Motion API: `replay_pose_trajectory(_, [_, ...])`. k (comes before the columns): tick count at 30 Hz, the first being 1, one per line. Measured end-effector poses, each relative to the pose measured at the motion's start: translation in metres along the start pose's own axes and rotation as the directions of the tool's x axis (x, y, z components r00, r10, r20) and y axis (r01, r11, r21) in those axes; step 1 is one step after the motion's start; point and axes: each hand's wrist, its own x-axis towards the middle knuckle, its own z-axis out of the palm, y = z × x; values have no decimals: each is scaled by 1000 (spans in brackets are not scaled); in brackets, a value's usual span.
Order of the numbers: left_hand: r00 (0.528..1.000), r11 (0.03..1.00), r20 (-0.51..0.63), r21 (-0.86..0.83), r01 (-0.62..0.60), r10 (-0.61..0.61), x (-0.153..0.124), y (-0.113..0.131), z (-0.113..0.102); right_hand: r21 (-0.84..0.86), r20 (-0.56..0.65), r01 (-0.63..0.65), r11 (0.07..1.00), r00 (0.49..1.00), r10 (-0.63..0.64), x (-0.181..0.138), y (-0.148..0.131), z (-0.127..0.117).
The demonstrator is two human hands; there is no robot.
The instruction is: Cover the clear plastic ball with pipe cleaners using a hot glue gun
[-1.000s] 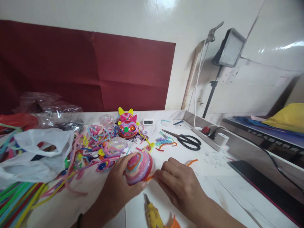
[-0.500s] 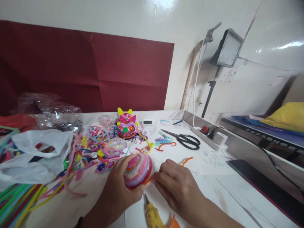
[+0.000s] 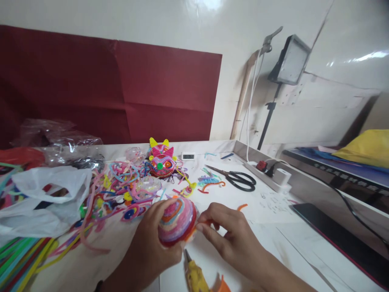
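Observation:
My left hand (image 3: 154, 239) is wrapped around a ball (image 3: 176, 221) covered in coiled pink, lilac, orange and red pipe cleaners. Along its lower right edge, next to the red band, runs an orange pipe cleaner (image 3: 191, 234). My right hand (image 3: 226, 231) pinches that orange strand at the ball's edge, thumb against forefinger. A bit of orange pipe cleaner (image 3: 242, 207) shows beyond the right knuckles; whether it is the same strand is hidden. Just below the ball lies a yellow glue gun (image 3: 196, 275), its dark nozzle pointing up toward my hands.
Black-handled scissors (image 3: 240, 179) lie behind my right hand. A finished-looking colourful pipe-cleaner head (image 3: 162, 164) stands at the back beside a small digital clock (image 3: 188, 156). Tangled pipe cleaners and a white plastic bag (image 3: 69, 211) crowd the left. A power strip (image 3: 267, 178) lines the right wall.
My right hand's fingers have shifted and opened out somewhat, still pinching at the ball's edge. More orange shows along the ball, and less of the orange piece shows behind my right hand.

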Motion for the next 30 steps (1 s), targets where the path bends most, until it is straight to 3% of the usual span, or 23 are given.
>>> replay_pose_trajectory(8, [999,998,35,-62,-5,7,-3,-3,2,169,57,-218,961,976,211,2,3,-3])
replay_pose_trajectory(16, [996,995,50,-72,-66,70,-5,-4,1,371,157,-412,832,911,381,-1,11,0])
replay_pose_trajectory(23, [985,991,147,-111,-70,86,-3,-3,-2,518,293,-511,686,859,419,2,16,-5])
replay_pose_trajectory(30, [990,982,126,-184,-39,63,-7,-4,2,525,329,-595,609,802,499,7,18,-8])
